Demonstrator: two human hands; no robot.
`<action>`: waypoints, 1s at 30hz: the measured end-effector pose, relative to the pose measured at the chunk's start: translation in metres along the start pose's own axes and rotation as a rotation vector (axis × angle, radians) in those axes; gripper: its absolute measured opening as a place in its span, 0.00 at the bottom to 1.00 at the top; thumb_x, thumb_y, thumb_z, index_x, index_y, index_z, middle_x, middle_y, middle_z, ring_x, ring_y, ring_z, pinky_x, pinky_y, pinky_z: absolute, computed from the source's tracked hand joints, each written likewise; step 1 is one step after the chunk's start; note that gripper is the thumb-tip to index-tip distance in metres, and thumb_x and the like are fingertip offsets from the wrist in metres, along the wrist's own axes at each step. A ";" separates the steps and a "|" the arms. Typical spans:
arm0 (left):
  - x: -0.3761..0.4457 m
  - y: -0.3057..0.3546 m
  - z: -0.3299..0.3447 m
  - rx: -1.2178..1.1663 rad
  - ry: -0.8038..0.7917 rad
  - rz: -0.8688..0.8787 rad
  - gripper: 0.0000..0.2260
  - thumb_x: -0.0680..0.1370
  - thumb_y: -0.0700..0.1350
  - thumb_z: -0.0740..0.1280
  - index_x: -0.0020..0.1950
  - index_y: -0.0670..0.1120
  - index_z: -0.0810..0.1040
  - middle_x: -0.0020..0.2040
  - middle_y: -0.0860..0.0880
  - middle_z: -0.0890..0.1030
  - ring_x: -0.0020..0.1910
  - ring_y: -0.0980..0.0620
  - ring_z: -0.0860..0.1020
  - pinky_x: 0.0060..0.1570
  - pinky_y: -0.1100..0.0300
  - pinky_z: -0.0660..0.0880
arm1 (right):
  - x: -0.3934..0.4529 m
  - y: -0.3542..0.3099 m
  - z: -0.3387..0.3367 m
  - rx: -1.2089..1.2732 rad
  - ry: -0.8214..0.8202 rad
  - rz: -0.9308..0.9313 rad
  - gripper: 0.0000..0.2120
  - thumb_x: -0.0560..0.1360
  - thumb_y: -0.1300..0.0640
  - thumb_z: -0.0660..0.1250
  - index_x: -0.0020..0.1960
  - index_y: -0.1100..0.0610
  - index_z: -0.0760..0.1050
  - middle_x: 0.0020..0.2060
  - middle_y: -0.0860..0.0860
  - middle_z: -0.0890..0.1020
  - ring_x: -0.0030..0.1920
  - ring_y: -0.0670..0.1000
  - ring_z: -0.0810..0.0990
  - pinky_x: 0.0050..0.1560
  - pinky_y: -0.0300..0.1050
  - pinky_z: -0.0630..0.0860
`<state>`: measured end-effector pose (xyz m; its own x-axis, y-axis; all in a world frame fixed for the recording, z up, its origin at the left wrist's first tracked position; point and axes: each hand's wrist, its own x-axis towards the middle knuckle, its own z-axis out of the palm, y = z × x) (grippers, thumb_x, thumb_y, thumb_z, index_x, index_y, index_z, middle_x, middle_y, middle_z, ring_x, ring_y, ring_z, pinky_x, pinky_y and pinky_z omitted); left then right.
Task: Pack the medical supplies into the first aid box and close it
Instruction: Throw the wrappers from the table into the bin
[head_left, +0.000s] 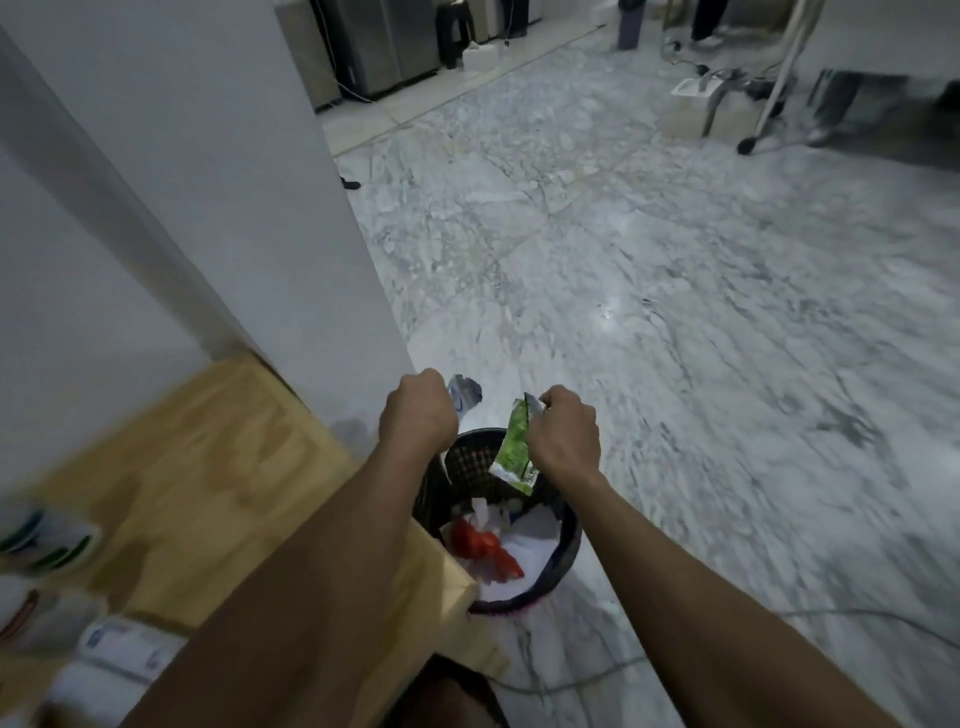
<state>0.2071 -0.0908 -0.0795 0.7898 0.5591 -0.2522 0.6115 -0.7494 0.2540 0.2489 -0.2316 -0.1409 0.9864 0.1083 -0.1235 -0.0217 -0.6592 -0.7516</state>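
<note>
Both my arms reach out over a black mesh waste bin on the floor beside the table. My left hand is closed on a crumpled white and blue wrapper. My right hand pinches the top of a torn green and white wrapper, which hangs down above the bin's opening. The bin holds white paper scraps and red waste. Blurred white packets lie on the wooden table at the lower left. No first aid box shows.
A white wall corner stands left of the bin. Grey marble floor spreads to the right. A thin cable runs across the floor near the bin. Cabinets, a stool and wheeled stands sit far back.
</note>
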 end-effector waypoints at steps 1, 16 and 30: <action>0.005 0.002 0.006 0.032 -0.022 -0.004 0.11 0.74 0.35 0.66 0.55 0.39 0.72 0.58 0.38 0.75 0.55 0.39 0.78 0.44 0.54 0.73 | 0.002 0.006 0.007 -0.028 -0.019 0.022 0.07 0.79 0.61 0.60 0.53 0.61 0.75 0.46 0.57 0.80 0.38 0.56 0.77 0.36 0.50 0.74; 0.033 0.000 0.015 0.137 -0.044 0.028 0.11 0.73 0.37 0.70 0.45 0.44 0.68 0.37 0.48 0.66 0.36 0.49 0.71 0.35 0.56 0.71 | 0.016 0.015 0.038 -0.015 -0.141 0.117 0.23 0.74 0.67 0.63 0.68 0.58 0.70 0.56 0.56 0.79 0.47 0.55 0.79 0.42 0.47 0.75; -0.109 -0.024 -0.113 -0.103 0.364 0.143 0.10 0.73 0.40 0.72 0.46 0.43 0.71 0.45 0.46 0.73 0.38 0.47 0.74 0.36 0.56 0.70 | -0.075 -0.122 -0.027 0.273 -0.097 -0.168 0.11 0.73 0.60 0.65 0.54 0.56 0.81 0.49 0.57 0.84 0.40 0.50 0.83 0.39 0.41 0.79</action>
<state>0.1114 -0.0937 0.0472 0.8212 0.5546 0.1346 0.4810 -0.7995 0.3598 0.1823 -0.1799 -0.0225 0.9601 0.2776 -0.0339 0.0845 -0.4037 -0.9110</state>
